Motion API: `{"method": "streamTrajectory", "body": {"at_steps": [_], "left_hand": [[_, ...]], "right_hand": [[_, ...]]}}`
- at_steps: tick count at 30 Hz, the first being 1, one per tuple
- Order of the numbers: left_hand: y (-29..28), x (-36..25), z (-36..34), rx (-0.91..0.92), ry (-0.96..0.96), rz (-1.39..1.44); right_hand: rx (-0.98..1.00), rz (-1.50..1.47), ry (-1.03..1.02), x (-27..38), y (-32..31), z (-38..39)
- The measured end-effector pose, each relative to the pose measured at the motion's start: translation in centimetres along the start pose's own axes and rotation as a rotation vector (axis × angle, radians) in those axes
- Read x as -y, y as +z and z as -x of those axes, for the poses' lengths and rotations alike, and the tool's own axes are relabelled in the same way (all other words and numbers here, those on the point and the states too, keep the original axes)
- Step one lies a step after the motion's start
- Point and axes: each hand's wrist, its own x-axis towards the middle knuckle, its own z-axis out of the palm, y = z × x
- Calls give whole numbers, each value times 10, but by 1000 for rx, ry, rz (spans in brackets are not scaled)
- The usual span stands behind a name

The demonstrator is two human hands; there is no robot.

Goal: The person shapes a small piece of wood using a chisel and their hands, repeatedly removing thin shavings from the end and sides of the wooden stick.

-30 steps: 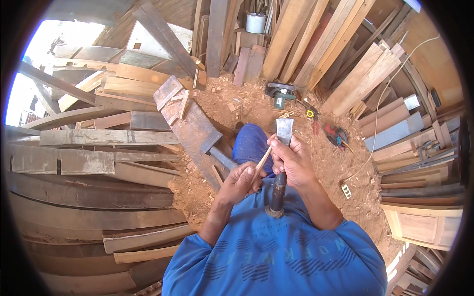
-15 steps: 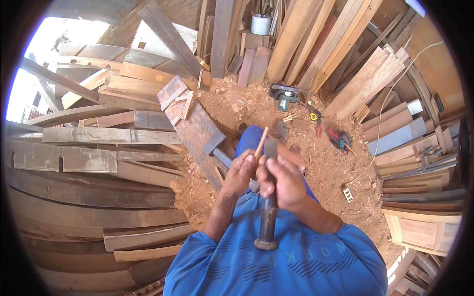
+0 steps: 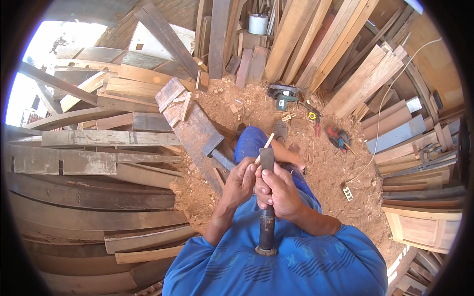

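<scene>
My left hand (image 3: 239,185) pinches a thin pale wooden stick (image 3: 269,140), which slants up to the right. My right hand (image 3: 281,192) is wrapped around a chisel (image 3: 267,159). The broad grey blade points away from me, and the dark round handle (image 3: 266,232) runs back toward my blue shirt. Part of the stick is hidden behind the blade; whether the two touch, I cannot tell. Both hands meet over my lap. Just left of my knee, a hammer-like tool with a dark square head (image 3: 213,143) lies by a worn plank (image 3: 195,126).
A green circular saw (image 3: 282,98), a yellow tape measure (image 3: 312,116) and a red-and-black power tool (image 3: 338,137) lie on the sawdust-covered floor ahead. A white cable leads to a power strip (image 3: 347,193) at right. Stacked boards (image 3: 94,195) crowd the left; planks lean at the back.
The stick has tilted further right and now passes behind the chisel blade. The chisel has come slightly nearer to me, its blade turned flatter to view. Both hands keep their hold.
</scene>
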Motion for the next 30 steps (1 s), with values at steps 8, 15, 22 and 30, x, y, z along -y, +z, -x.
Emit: {"method": "streamTrajectory", "body": {"at_steps": [8, 15, 22, 30], "left_hand": [[9, 45, 72, 238, -276, -16], [0, 16, -13, 416, -2, -312], [43, 16, -41, 378, 276, -582], [8, 57, -40, 109, 77, -603]], "right_hand": [[-149, 122, -345, 60, -17, 21], [-89, 1216, -208, 62, -97, -11], [-69, 1276, 228, 51, -153, 10], [-872, 858, 390, -15, -326, 25]]}}
